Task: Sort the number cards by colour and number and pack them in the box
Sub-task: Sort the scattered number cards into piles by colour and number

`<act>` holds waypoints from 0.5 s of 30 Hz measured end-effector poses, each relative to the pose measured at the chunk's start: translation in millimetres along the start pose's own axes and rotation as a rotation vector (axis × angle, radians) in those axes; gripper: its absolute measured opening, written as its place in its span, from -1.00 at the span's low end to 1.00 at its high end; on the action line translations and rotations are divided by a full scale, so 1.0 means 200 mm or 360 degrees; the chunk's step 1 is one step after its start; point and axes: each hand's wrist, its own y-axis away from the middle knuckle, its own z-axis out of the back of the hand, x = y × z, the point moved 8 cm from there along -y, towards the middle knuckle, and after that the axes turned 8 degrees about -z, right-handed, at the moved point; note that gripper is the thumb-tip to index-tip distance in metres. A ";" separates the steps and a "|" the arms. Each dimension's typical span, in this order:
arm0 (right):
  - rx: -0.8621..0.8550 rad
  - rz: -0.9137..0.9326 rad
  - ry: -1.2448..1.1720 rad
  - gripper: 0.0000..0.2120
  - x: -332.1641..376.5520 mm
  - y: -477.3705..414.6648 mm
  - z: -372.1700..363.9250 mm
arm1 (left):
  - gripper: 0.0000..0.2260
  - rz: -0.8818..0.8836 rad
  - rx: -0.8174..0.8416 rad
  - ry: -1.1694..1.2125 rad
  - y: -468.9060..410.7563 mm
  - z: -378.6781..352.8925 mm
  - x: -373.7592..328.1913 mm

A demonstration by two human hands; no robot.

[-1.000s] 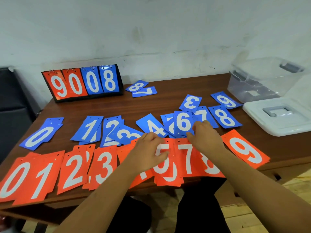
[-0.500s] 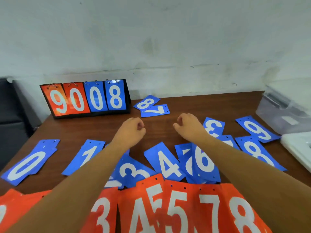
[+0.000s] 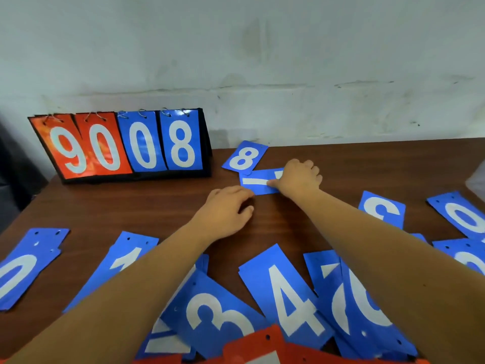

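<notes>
Far back on the table (image 3: 110,206), both hands reach toward two stray blue cards near the wall. Right hand (image 3: 299,177) sits on the blue 7 (image 3: 258,183), fingers curled over its right end, thumb pressed on the face; card lies flat, sideways, gripped or pinned, cannot tell which. Left hand (image 3: 225,211) rests palm down on bare wood just beside the 7's near left corner, fingers loosely bent, holding nothing; fingertips at or touching the card's edge.

Blue 8 (image 3: 245,157) lies flat just behind the 7, tilted, its near corner overlapping or touching the 7.

Scoreboard (image 3: 123,143) stands upright at back left, showing orange 9, 0 and blue 0, 8 on rings.

Near row of blue cards, left to right: 0 (image 3: 23,269), 1 (image 3: 126,261), 3 (image 3: 212,316), 4 (image 3: 286,292), then overlapped cards partly hidden under the right forearm. More blue cards at right: a 3 (image 3: 381,211), and one at the frame edge (image 3: 462,216), digit cut off.

Orange cards (image 3: 259,345) show at the bottom edge, overlapping the blue row.
</notes>
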 end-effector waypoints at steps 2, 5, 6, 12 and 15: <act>0.0116 -0.0125 -0.0206 -0.47 -0.05 -0.02 -0.02 | -0.72 -0.0027 -0.0025 0.0152 0.03 0.01 0.00; 0.0082 -0.0023 -0.0760 -0.91 -0.11 -0.05 0.07 | -0.78 0.0058 -0.0136 0.0341 0.05 0.07 0.04; 0.0119 0.0002 -0.0942 -0.89 -0.13 -0.04 0.11 | -0.75 0.0109 -0.0234 0.0372 0.06 0.10 0.06; 0.0946 0.0348 -0.1404 -0.83 0.03 0.22 0.16 | -0.61 0.0490 -0.0387 0.1204 0.09 0.16 0.14; 0.0945 0.0365 -0.1416 -0.89 0.16 0.24 0.08 | -0.87 0.0598 -0.0445 0.1248 0.14 0.18 0.20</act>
